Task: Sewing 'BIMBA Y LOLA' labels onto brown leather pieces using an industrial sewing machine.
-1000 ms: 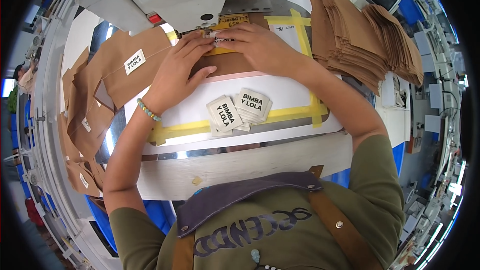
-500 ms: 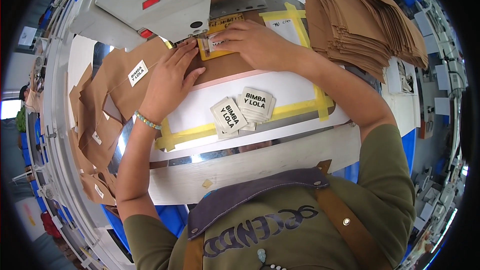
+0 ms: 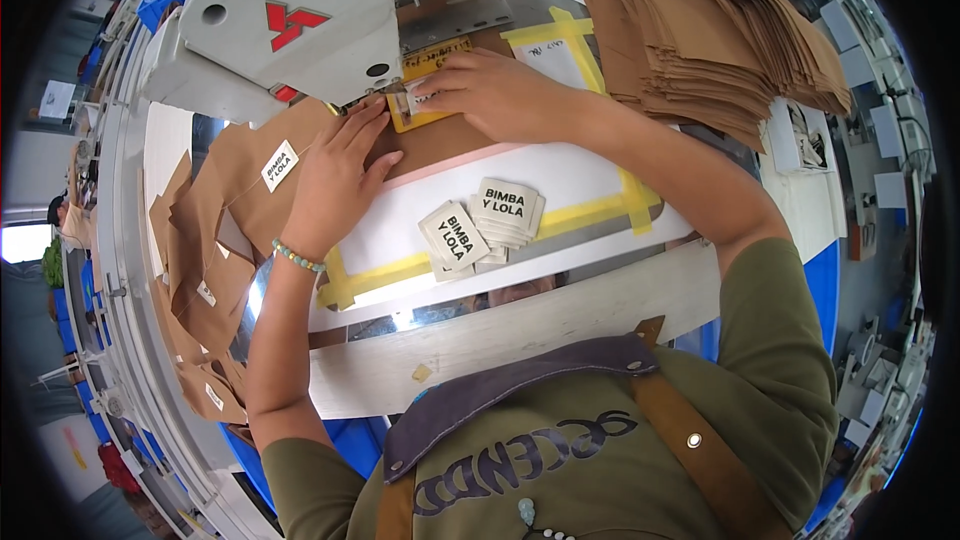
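Under the head of a white sewing machine [image 3: 330, 50] lies a brown fabric piece [image 3: 440, 148]. Flat on that fabric, just in front of the needle area, rests my left hand [image 3: 338, 168], fingers stretched out beside a yellow template [image 3: 398, 118]. My right hand [image 3: 495, 95] presses its extended fingers on the template, over a white label [image 3: 430, 87] that shows partly in the opening. The needle itself is hidden. Nearer to me, a loose pile of white printed labels [image 3: 492, 225] sits on a white sheet edged with yellow tape [image 3: 560, 223].
Stacked brown fabric pieces [image 3: 680, 50] lie at the far right, next to a small white box [image 3: 800, 140]. On the left, brown pieces with labels attached [image 3: 250, 185] hang over the table edge, joined by thread. A pale table edge [image 3: 520, 335] runs before my body.
The whole view has shifted slightly. Both hands stay on the fabric and template in nearly the same place, and the label pile is unchanged.
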Tool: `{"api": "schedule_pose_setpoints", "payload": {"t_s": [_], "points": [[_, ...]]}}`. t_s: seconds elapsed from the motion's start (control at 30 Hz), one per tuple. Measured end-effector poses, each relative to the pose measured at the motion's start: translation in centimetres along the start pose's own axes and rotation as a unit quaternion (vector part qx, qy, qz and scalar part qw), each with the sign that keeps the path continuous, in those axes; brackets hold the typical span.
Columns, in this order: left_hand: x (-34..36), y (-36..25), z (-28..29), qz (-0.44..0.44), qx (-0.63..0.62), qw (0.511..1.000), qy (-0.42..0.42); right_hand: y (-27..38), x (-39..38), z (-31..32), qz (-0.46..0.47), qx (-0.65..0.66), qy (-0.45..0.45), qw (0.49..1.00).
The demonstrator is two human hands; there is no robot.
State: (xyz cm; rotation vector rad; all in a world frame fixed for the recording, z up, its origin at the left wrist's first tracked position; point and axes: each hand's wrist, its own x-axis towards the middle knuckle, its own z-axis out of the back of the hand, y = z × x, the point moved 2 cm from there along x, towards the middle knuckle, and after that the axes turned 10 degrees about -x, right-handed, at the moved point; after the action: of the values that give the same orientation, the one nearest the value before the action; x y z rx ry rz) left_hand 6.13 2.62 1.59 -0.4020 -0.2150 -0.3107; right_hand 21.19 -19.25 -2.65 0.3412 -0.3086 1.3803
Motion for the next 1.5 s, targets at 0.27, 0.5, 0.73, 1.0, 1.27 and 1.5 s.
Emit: {"api": "schedule_pose_setpoints", "payload": {"t_s": [0.27, 0.5, 0.73, 1.0, 1.27, 1.5], "points": [[-0.8, 0.4, 1.2, 0.039, -0.027, 0.999, 0.012, -1.4, 0.9, -0.1, 0.004, -0.024, -0.022, 0.999], [-0.9, 0.5, 1.2, 0.034, -0.045, 0.998, 0.004, -1.5, 0.7, 0.0, -0.006, -0.026, 0.013, 1.000], [-1.1, 1.0, 1.1, 0.025, -0.046, 0.999, -0.008, -1.8, -3.3, 5.9, -0.084, 0.042, -0.044, 0.995], [0.0, 0.2, 0.6, 0.021, -0.038, 0.999, -0.001, -6.7, -6.1, 5.5, -0.178, -0.074, -0.099, 0.976], [-0.1, 0.5, 0.5, 0.000, -0.034, 0.999, -0.011, -6.5, -6.0, 5.0, -0.150, -0.069, -0.123, 0.979], [0.2, 0.5, 0.4, -0.021, -0.008, 0.999, 0.030, -6.9, -6.2, 4.7, -0.148, -0.069, -0.125, 0.979]]}}
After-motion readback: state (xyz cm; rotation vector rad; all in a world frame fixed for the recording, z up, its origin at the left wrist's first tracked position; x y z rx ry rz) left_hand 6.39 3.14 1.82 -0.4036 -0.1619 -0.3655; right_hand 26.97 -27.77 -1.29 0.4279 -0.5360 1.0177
